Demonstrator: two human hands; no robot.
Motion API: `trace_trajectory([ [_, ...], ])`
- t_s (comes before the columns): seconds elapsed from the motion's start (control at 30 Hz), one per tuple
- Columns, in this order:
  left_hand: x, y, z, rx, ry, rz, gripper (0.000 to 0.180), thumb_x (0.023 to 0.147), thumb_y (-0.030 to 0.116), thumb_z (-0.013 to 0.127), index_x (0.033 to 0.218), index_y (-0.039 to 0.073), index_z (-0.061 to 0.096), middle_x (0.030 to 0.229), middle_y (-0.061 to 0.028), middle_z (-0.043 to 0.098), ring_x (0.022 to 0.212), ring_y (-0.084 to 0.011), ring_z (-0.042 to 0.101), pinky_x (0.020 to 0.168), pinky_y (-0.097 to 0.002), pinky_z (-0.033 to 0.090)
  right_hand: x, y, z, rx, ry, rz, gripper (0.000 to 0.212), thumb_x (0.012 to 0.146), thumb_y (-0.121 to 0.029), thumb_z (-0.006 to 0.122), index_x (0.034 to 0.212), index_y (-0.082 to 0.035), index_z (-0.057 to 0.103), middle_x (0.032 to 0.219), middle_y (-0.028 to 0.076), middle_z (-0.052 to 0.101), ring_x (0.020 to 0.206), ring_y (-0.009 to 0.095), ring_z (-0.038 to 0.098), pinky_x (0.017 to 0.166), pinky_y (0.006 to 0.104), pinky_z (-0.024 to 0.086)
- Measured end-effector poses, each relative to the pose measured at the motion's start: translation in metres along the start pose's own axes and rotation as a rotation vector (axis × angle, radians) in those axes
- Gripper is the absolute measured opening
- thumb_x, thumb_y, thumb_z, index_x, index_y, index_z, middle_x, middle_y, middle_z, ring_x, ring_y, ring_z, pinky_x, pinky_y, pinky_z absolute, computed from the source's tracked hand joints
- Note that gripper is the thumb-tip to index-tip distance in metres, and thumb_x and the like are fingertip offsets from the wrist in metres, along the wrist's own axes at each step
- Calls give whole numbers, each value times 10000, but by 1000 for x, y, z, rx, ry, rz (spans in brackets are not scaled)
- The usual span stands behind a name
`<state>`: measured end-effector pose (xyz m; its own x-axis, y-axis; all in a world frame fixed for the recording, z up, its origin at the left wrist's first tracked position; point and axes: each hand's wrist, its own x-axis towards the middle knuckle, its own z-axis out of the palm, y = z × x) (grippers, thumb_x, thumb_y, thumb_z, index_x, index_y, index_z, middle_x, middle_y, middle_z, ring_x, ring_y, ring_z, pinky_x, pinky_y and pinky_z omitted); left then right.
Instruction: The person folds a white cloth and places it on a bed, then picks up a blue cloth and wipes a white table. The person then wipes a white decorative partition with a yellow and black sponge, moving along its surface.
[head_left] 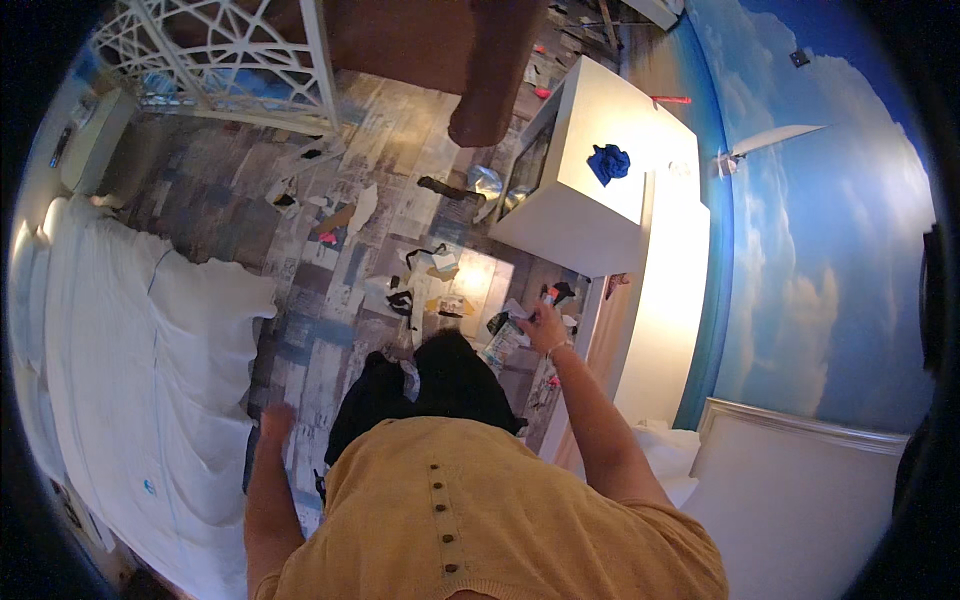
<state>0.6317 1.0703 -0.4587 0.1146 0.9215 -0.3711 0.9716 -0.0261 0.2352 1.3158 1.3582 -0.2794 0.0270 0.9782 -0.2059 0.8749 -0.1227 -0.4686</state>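
The right hand [545,328] is hanging out over the littered floor, its fingers partly curled toward a pale scrap [516,309]. That scrap is lying or hanging right at the fingertips (whether they are pinching it, I cannot tell). Just beyond the same hand, a small orange-red item [551,292] and a dark piece are showing, and a white cabinet [645,115] is standing farther ahead and to its right, with a crumpled blue cloth [608,164] resting on top.

The left hand [277,418] is hanging low, just beside the edge of a white sheet [150,370] that is spreading out to its left. It is showing too blurred for me to tell how far it is opening or whether it is holding anything. Between the hands, black-trousered legs [450,380] are bending, and ahead of them, paper and dark scraps [441,272] are lying scattered across the planks.
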Motion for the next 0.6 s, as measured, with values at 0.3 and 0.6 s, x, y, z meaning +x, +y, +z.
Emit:
trace_trajectory([
  [0.3,181,185,-231,-943,357,-457,232,873,201,545,753,5,577,639,-46,573,578,-159,540,548,-343,436,253,49,-142,-29,367,180,797,700,-434,739,1279,29,445,1257,235,489,1197,364,442,1017,402,355],
  [0.6,126,291,-173,-193,-315,-247,52,707,92,596,735,49,607,831,-164,612,846,-337,596,715,-425,501,424,121,-200,-162,262,399,975,644,-619,693,1369,-45,381,1309,296,428,1247,395,396,1037,421,335],
])
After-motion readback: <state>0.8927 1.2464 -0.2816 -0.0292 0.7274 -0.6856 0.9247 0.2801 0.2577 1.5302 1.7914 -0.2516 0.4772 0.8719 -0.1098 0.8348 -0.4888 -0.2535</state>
